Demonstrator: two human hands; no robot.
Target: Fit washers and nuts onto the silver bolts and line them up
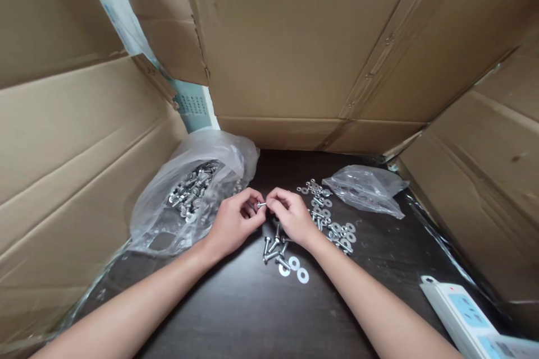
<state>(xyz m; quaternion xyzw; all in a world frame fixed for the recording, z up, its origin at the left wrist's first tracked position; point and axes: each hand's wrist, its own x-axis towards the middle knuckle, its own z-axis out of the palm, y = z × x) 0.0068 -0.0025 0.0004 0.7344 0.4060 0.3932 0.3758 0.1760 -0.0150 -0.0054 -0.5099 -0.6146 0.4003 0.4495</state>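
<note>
In the middle of the frame, a small silver metal bolt (pixel 261 204) is held lengthwise between two bare hands, raised over a dark brown, smooth tabletop (pixel 227 314). The fingers of the right hand (pixel 291 214) pinch the bolt's shank end, while those of the left hand (pixel 236 217) curl about its head end; whether they press on it I cannot tell. Just below the hands lie several loose silver bolts (pixel 272 256), with three flat, round silver washers (pixel 302 281) beside them, toward the lower middle. Right of centre, partly behind the right hand and forearm, spreads a scatter of silver washers and bolts (pixel 319 215). Left of centre, a large, translucent plastic bag (pixel 229 148) lies open with a heap of silver bolts (pixel 192 190) inside. A smaller clear plastic bag (pixel 365 185) lies crumpled right of the scatter. At lower right is a white power strip with light-blue socket panels (pixel 465 309). Brown cardboard walls (pixel 295 39) fill the frame's top and both sides.
</note>
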